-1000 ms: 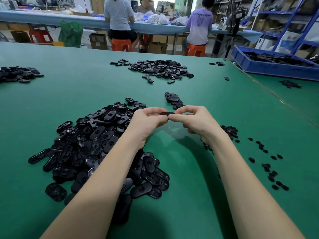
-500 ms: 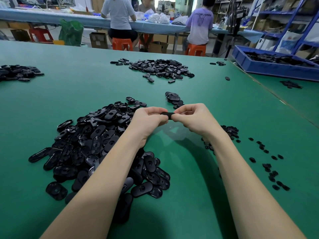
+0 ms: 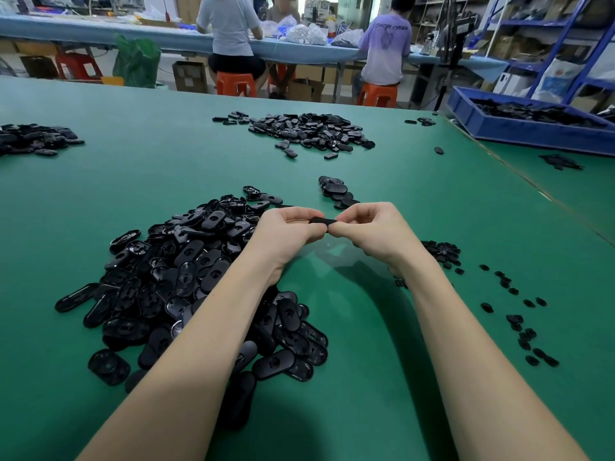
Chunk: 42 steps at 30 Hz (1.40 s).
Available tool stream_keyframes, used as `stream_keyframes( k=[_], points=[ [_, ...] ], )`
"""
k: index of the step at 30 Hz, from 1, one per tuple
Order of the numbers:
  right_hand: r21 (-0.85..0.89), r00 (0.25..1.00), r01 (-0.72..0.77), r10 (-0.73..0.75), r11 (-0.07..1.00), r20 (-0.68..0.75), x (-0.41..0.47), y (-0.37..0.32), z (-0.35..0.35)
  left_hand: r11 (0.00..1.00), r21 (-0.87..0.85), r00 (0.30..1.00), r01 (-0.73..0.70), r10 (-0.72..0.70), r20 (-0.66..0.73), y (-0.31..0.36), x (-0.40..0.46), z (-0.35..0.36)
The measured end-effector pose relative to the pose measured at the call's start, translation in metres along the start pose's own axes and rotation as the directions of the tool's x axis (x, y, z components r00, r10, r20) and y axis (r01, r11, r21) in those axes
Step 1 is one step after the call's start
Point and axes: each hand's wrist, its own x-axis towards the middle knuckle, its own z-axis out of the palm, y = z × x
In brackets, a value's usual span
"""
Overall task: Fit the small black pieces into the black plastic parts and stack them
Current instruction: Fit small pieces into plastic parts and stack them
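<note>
You pinch one black plastic part (image 3: 322, 221) between your left hand (image 3: 289, 231) and right hand (image 3: 372, 231), above the green table (image 3: 166, 174); your fingertips hide its ends. Loose parts (image 3: 186, 281) are heaped left, small pieces (image 3: 514, 314) scattered right. A far shirt (image 3: 386, 44) reads "CHINA", the rest blurred.

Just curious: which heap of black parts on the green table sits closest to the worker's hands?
The big heap of black oval plastic parts under the left forearm; the others lie farther up the table.
</note>
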Motion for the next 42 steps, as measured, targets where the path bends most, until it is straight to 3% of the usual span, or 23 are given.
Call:
stream_keyframes(
  k=[12, 21, 28, 31, 34, 38, 40, 42],
  points=[
    [-0.077, 0.996, 0.072, -0.075, 0.994, -0.046, -0.001, -0.001, 0.003, 0.996, 0.080, 0.998, -0.030, 0.034, -0.053, 0.000, -0.001, 0.002],
    [-0.024, 0.990, 0.107, -0.109, 0.994, -0.091, -0.001, 0.003, 0.008, 0.980, 0.184, 0.988, -0.069, 0.093, -0.126, 0.000, -0.001, 0.003],
    [0.075, 0.990, 0.114, -0.107, 0.991, -0.086, -0.001, 0.001, 0.007, 0.980, 0.163, 0.987, -0.111, 0.128, -0.097, 0.007, -0.001, 0.001],
    [0.002, 0.985, 0.155, -0.154, 0.988, -0.078, 0.000, 0.003, 0.007, 0.981, 0.164, 0.984, -0.102, 0.123, -0.127, 0.004, -0.001, 0.002],
    [-0.203, 0.956, 0.268, -0.285, 0.942, -0.063, 0.002, 0.005, 0.006, 0.991, 0.105, 0.984, -0.087, 0.102, -0.146, 0.001, -0.001, 0.001],
    [-0.374, 0.930, 0.292, -0.352, 0.880, -0.103, 0.005, 0.006, 0.009, 0.979, 0.167, 0.980, -0.113, 0.137, -0.141, 0.000, 0.001, 0.000],
    [-0.386, 0.928, 0.265, -0.342, 0.883, -0.145, 0.010, 0.009, 0.010, 0.962, 0.233, 0.976, -0.140, 0.173, -0.132, 0.001, 0.003, -0.002],
    [-0.417, 0.928, 0.191, -0.301, 0.889, -0.218, 0.020, 0.013, 0.004, 0.885, 0.416, 0.953, -0.207, 0.278, -0.118, 0.004, 0.004, -0.007]
  ],
)
